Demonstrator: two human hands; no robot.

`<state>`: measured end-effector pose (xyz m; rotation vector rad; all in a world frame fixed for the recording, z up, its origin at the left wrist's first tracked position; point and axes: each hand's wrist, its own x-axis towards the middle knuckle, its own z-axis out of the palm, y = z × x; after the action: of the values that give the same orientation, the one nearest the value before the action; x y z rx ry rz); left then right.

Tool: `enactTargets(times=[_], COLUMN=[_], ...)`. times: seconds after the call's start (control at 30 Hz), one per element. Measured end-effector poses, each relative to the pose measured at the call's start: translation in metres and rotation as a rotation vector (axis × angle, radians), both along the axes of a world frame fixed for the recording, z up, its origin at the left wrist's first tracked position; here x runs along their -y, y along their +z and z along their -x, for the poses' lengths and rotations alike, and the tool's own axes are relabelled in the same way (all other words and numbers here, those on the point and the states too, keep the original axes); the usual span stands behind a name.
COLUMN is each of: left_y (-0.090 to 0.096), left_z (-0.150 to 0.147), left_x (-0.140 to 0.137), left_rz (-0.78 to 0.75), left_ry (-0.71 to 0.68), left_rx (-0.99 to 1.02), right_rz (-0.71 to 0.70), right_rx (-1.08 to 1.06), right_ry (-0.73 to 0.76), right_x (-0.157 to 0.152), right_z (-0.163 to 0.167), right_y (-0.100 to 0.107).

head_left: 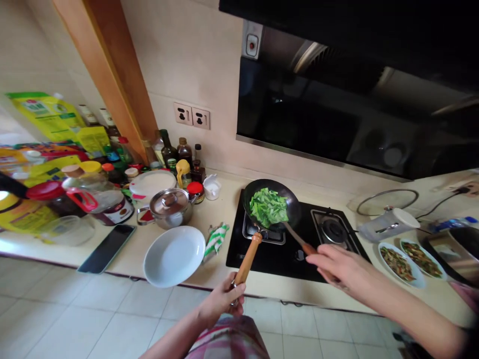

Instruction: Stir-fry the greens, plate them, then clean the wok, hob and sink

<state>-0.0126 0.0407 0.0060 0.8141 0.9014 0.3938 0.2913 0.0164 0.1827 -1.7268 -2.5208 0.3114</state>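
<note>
Wok (294, 208) and greens (268, 207) are seen over the stove (269, 264), at about one o'clock from the left hand (230, 295). The wooden handle (246, 263) is gripped by that hand, its long axis pointed from seven toward one. A spatula (296, 237) is held in the closed right hand (335, 265) and angled between ten and eleven; the greens' four o'clock edge is met by its far end. From the right hand, judged slightly nearer, the greens are found toward ten o'clock.
</note>
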Motion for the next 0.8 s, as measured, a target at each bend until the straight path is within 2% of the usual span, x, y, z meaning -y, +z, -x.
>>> enactTargets(times=[0.1, 0.2, 0.37, 0.43, 0.53, 0.57, 0.63, 0.7, 0.8], left_y=[-0.001, -0.004, -0.003, -0.003, -0.004, -0.004, -0.005, -0.006, -0.007], left_z=[0.001, 0.004, 0.013, 0.014, 0.013, 0.012, 0.010, 0.009, 0.008], left_x=[0.001, 0.001, -0.001, -0.001, -0.001, 0.000, 0.000, 0.001, 0.003], left_rz=[-0.081, -0.111, -0.107, -0.101, -0.086, -0.087, -0.095, -0.103, -0.098], left_ry=[-0.051, -0.097, -0.141, -0.149, -0.136, -0.131, -0.125, -0.116, -0.081], left_rx=[-0.026, -0.005, 0.002, 0.008, 0.013, 0.013, 0.010, 0.011, 0.014], right_rz=[-0.064, -0.191, -0.334, -0.354, -0.353, -0.339, -0.298, -0.322, -0.457], right_rx=[0.063, -0.038, -0.346, -0.513, -0.894, -1.001, -1.061, -0.883, -0.457], right_ry=[-0.033, -0.205, -0.650, -0.854, -1.079, -1.084, -0.956, -0.723, -0.435], right_x=[-0.022, -0.056, -0.079, -0.088, -0.107, -0.112, -0.113, -0.107, -0.101], right_z=[0.020, 0.011, -0.034, -0.037, -0.021, -0.013, -0.002, 0.002, 0.000], right_y=[-0.028, -0.040, -0.021, -0.031, -0.064, -0.074, -0.085, -0.083, -0.079])
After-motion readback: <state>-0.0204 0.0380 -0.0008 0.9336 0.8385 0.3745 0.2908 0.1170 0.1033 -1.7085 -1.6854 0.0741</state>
